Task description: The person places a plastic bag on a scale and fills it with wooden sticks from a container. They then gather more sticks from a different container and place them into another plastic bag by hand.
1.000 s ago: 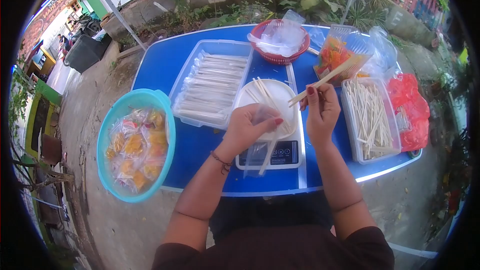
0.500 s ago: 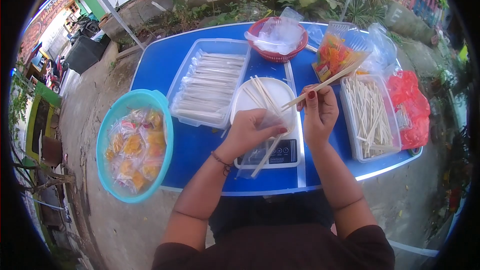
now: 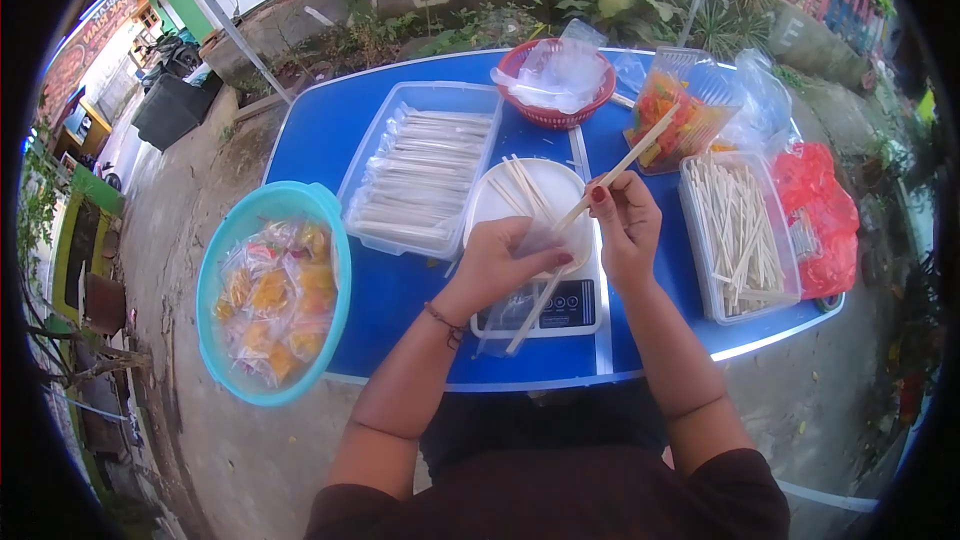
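Note:
My left hand [image 3: 500,260] is closed on a long clear plastic sleeve [image 3: 500,325] that hangs down at a slant, with a pale stick inside it. My right hand [image 3: 627,220] pinches another pale stick [image 3: 640,150] between thumb and fingers. The lower end of that stick reaches the sleeve's mouth near my left fingers. Beneath both hands is a white kitchen scale [image 3: 480,202] with a dark button panel. Several loose pale sticks [image 3: 525,185] lie on its round top, partly hidden by my left hand.
On the blue table [image 3: 390,310] stand a tray of wrapped sticks [image 3: 415,180], a red basket of plastic bags [image 3: 560,118], a clear container of colourful pieces [image 3: 670,125], a box of loose sticks [image 3: 735,235] and a red plastic bag [image 3: 820,225]. At left is a turquoise basin [image 3: 205,315] of bagged food.
My right hand has turned the stick steeper and shifted slightly left, so its lower end now sits at the sleeve's mouth. My left hand stays almost in place.

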A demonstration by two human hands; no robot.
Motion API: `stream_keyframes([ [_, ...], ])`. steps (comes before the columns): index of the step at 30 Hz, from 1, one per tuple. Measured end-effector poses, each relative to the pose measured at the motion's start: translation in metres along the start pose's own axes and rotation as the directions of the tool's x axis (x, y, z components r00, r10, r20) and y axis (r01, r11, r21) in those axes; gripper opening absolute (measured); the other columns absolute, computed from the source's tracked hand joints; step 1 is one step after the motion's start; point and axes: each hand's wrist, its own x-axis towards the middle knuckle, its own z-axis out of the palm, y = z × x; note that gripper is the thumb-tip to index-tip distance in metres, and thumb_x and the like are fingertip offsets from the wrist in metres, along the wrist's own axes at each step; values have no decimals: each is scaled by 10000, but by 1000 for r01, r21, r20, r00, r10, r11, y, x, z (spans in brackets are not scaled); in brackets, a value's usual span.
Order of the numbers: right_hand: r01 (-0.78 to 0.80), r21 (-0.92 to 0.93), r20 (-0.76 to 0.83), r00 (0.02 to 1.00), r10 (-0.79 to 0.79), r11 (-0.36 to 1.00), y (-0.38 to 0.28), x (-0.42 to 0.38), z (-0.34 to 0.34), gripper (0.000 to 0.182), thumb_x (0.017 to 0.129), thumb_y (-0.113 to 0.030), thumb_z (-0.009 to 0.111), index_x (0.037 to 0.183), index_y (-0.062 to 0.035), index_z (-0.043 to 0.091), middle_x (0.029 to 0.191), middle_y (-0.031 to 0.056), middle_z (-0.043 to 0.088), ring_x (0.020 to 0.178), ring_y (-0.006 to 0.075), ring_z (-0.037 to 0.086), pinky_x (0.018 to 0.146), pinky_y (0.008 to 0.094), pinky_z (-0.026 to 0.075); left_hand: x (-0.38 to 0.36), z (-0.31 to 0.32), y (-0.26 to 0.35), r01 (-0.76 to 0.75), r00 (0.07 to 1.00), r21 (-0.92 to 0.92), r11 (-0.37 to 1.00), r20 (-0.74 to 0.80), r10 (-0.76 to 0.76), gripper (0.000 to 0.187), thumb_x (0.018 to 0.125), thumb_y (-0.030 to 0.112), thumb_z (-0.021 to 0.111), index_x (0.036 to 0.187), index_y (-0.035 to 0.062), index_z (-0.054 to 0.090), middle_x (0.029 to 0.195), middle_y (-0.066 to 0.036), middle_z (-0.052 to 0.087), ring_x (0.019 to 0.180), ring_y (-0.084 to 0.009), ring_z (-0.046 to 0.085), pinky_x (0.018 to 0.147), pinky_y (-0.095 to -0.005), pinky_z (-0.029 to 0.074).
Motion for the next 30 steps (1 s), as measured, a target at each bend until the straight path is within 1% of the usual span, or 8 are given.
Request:
stream_keyframes([
  [4,-73,-45,48,996,75,996,7,1,-5,158,957,-128,619,899,11,574,809,3,578,787,63,512,747,223,420,-1,0,-1,-13,1000,-298,954,-22,6,306,877,253,726,998,-27,706,869,-83,715,797,-118,670,727,-243,522],
  [7,-88,-99,89,991,97,991,20,1,-14,151,957,-119,611,901,19,594,820,11,584,785,60,518,737,220,425,1,-2,1,-47,999,-313,949,-36,37,232,958,174,617,1044,-25,699,917,-107,722,831,-148,699,752,-257,560],
  [10,-16,-142,150,988,37,990,17,2,-10,171,968,-93,580,1082,33,594,842,29,605,804,78,564,742,226,454,0,-3,1,-17,1000,-305,952,-19,11,288,973,213,596,1088,-34,691,918,-88,718,838,-112,673,766,-242,535],
  [13,-64,18,-67,996,65,998,-2,4,7,356,974,-72,555,1307,30,482,871,54,629,829,108,611,745,240,492,0,-4,-2,9,1000,-294,956,22,-3,296,969,220,602,1087,-36,693,934,-92,720,838,-110,675,765,-241,539],
  [14,-36,-18,-45,998,36,999,3,5,0,483,978,-59,538,1415,17,349,913,90,652,864,134,636,748,253,514,0,-4,-1,10,1000,-290,957,30,-1,296,970,221,601,1082,-36,695,934,-93,720,836,-112,677,765,-241,540],
  [17,49,14,-64,997,-48,999,6,9,-3,496,971,-57,551,1415,18,342,936,114,663,872,128,639,739,249,509,-1,-3,1,8,999,-276,961,50,6,297,971,224,599,1073,-37,698,929,-95,722,828,-115,681,763,-239,542],
  [21,-22,-60,40,999,24,998,5,8,-8,547,964,-28,543,1447,6,288,931,125,669,830,122,636,750,238,495,-1,-3,0,8,999,-299,954,43,5,296,972,222,596,1070,-39,697,918,-96,723,823,-113,681,761,-239,542],
  [30,33,4,-40,999,-32,999,-1,5,-1,468,942,-10,568,1378,8,398,917,101,662,917,142,643,800,256,476,0,-4,-1,-6,1000,-285,958,22,12,300,977,223,588,1071,-41,696,928,-97,720,836,-115,678,765,-241,537],
])
